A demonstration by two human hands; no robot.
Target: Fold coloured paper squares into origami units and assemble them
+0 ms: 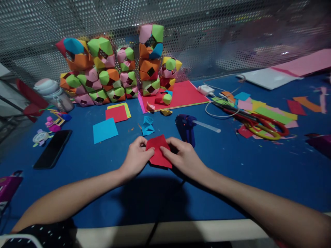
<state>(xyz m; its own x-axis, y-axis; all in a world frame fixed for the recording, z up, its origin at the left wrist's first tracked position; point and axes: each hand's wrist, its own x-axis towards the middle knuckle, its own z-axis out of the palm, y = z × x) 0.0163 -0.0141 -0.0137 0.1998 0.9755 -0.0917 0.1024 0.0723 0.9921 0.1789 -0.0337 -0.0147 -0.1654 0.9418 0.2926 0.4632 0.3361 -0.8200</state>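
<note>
A small red sheet of paper (pixel 159 156) is held between both hands, tilted just above the blue table. My left hand (pixel 137 155) pinches its left edge, thumb on top and fingers behind. At the opposite edge, my right hand (pixel 182 155) grips the paper the same way. Beyond the paper lies a folded blue paper piece (pixel 148 126). A dark blue glue gun (pixel 186 125) with a clear glue stick rests behind my right hand. Flat blue (pixel 105 130) and red (pixel 116 114) paper squares lie ahead of my left hand.
Stacked multicoloured paper balls (pixel 108 79) stand along the perforated metal screen. Right of them are a charger with cable (pixel 206 90), scissors (pixel 269 127) and paper scraps (pixel 274 115). A phone (pixel 53 149), small figures and a bottle (pixel 53 93) are at left. Red sheets (pixel 183 96) lie behind.
</note>
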